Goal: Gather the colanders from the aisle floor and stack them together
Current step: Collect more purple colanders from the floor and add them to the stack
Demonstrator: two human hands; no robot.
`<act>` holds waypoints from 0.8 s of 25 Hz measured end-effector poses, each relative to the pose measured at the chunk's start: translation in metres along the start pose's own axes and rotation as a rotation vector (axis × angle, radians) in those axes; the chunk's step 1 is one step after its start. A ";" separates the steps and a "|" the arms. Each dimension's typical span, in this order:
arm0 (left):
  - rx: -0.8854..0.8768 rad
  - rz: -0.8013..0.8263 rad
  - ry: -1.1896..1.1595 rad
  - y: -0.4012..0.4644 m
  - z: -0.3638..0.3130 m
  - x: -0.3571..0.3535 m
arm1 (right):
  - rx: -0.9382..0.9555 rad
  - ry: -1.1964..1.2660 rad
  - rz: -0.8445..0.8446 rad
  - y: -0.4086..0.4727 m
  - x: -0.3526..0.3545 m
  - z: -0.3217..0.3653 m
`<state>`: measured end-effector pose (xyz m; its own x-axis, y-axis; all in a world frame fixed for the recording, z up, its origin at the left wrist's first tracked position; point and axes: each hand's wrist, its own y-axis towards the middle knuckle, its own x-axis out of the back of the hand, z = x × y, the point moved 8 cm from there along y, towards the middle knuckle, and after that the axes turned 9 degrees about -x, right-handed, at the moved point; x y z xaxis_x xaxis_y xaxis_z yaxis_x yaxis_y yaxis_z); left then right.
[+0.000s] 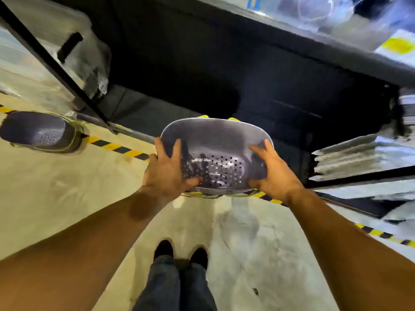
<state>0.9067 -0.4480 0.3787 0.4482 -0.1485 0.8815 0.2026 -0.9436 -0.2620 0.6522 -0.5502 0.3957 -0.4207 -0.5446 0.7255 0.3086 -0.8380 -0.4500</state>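
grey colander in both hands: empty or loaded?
Empty. The grey perforated plastic colander, gripped by the left hand and right hand, is tilted toward the camera; its holed bottom shows bare.

A single head-worn wide-angle camera is looking steeply down and forward, taking in the person's own shoes (180, 254) near the bottom edge and the floor (67, 187) beyond. It is facing a dark shelf base (224, 75) at the far side; the edges are blurring, probably from head movement.
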 end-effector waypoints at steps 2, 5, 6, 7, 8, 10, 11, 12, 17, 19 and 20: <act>-0.007 -0.004 -0.008 0.031 0.022 -0.063 | -0.018 0.022 0.023 0.047 -0.053 -0.048; 0.013 0.005 0.017 0.070 0.056 -0.148 | -0.083 0.095 0.064 0.104 -0.127 -0.115; 0.038 0.026 0.046 0.079 0.067 -0.171 | -0.074 0.076 0.083 0.116 -0.146 -0.127; 0.071 0.056 0.070 0.086 0.079 -0.197 | -0.048 0.026 0.100 0.129 -0.167 -0.139; 0.101 0.079 0.086 0.093 0.092 -0.220 | -0.036 0.050 0.110 0.144 -0.186 -0.148; 0.127 0.119 0.101 0.100 0.112 -0.256 | -0.028 0.003 0.120 0.165 -0.218 -0.160; 0.131 0.136 0.101 0.102 0.120 -0.271 | -0.021 -0.066 0.121 0.173 -0.234 -0.165; 0.130 0.152 0.101 0.103 0.126 -0.283 | 0.010 -0.134 0.129 0.179 -0.249 -0.169; 0.071 0.143 0.050 0.106 0.140 -0.322 | 0.009 -0.082 0.188 0.190 -0.295 -0.191; 0.046 0.128 0.043 0.103 0.143 -0.331 | -0.059 -0.123 0.125 0.194 -0.299 -0.196; 0.039 0.129 0.050 0.101 0.144 -0.332 | -0.093 -0.112 0.102 0.193 -0.300 -0.196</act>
<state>0.9040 -0.4514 0.0031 0.4292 -0.2836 0.8575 0.1799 -0.9036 -0.3888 0.6702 -0.5554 -0.0107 -0.2923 -0.6241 0.7246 0.2625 -0.7810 -0.5667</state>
